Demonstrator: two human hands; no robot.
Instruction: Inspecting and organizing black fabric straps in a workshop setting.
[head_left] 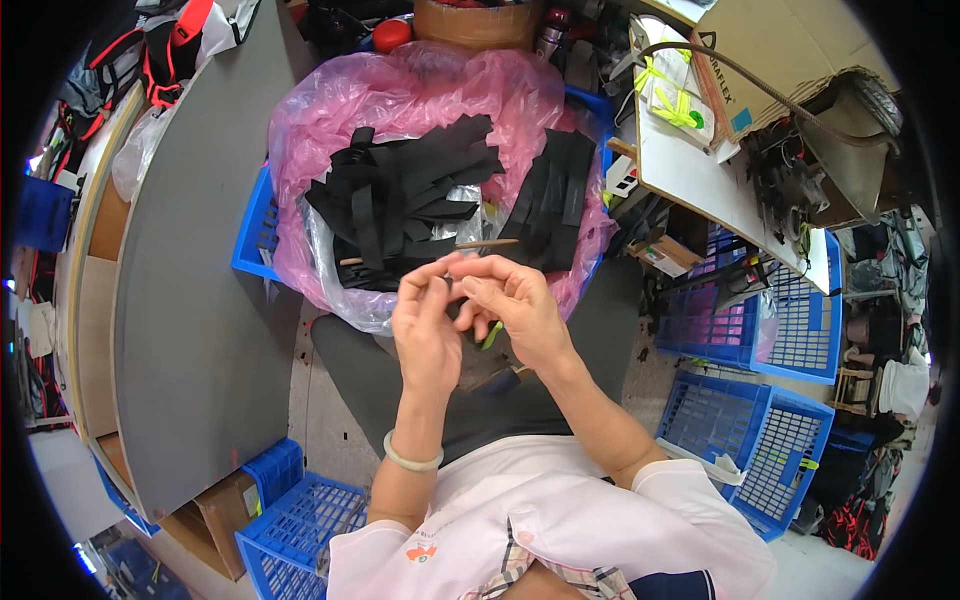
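Observation:
My left hand (428, 325) and my right hand (525, 310) meet over my lap, at the near edge of the crate. Both have bent fingers, with the fingertips pinched close together. Something small and dark shows between them, mostly hidden. From under the curled lower fingers of my right hand sticks a short yellow-green strip (492, 336); the rest of it is covered. Just beyond the hands, many black fabric strips (400, 200) lie in a loose heap, with a neater stack of black strips (553, 195) to the right. A thin brown stick (490, 243) lies among them.
A pink plastic bag (310, 120) lines the blue crate (258, 225) holding the strips. To the left stands a grey tabletop (215, 270). Blue crates (295, 545) stand at lower left, more blue crates (740, 430) at right. A white worktop (690, 185) juts in at upper right.

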